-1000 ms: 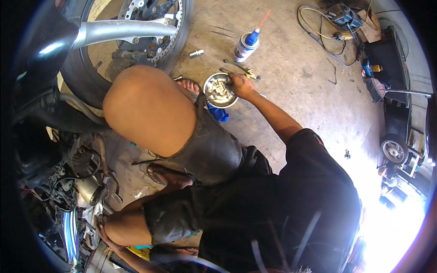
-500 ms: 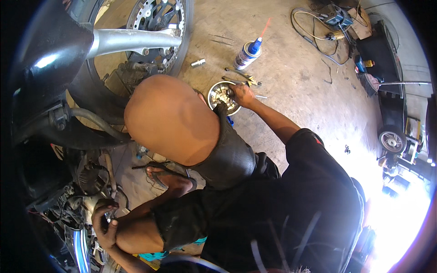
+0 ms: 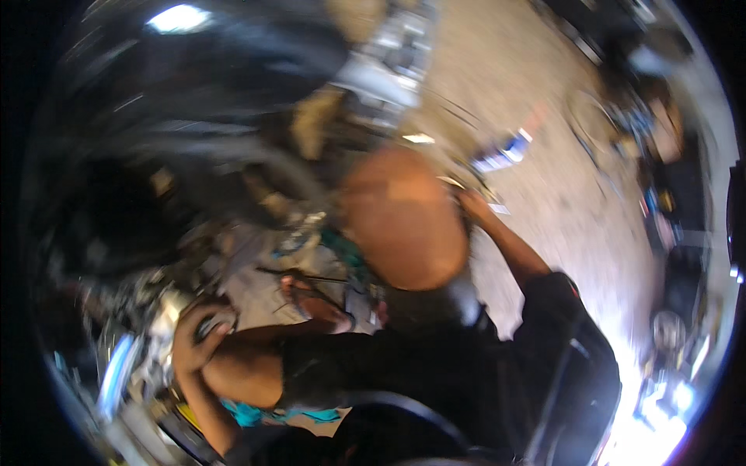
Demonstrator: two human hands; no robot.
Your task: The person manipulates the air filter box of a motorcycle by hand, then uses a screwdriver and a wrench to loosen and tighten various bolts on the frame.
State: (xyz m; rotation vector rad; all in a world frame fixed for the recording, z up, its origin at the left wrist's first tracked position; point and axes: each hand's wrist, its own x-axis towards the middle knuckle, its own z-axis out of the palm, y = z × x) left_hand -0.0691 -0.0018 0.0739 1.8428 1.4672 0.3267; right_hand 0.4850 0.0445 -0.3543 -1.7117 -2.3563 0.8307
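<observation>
Two bare hands are shown, with much of the scene blurred by motion. The left hand [image 3: 194, 338] is placed at the near left, beside one bent knee [image 3: 245, 377] and next to the exposed engine parts [image 3: 159, 314] of one motorcycle [image 3: 233, 74]. Its fingers are curled, with the thumb bent toward them; whether anything is gripped cannot be told. The right hand [image 3: 472, 203] is extended farther off, just right of a second bent knee [image 3: 404, 221], by which it is partly covered. Beside it one pale, curved metal rim [image 3: 451, 181] is seen, mostly hidden by that knee; how far the fingers are parted, and whether the rim is grasped, cannot be told.

Beyond the right hand one aerosol can [image 3: 497, 157], with one thin red straw [image 3: 535, 118], is seen on the floor [image 3: 536, 182]. One small bright metal piece [image 3: 420, 139] is seen beyond the second knee. One blue-and-white striped panel [image 3: 116, 373] is located at the near left. Between the knees, one sandalled foot [image 3: 307, 299] is shown. One small wheel [image 3: 668, 330] is seen at the right.
</observation>
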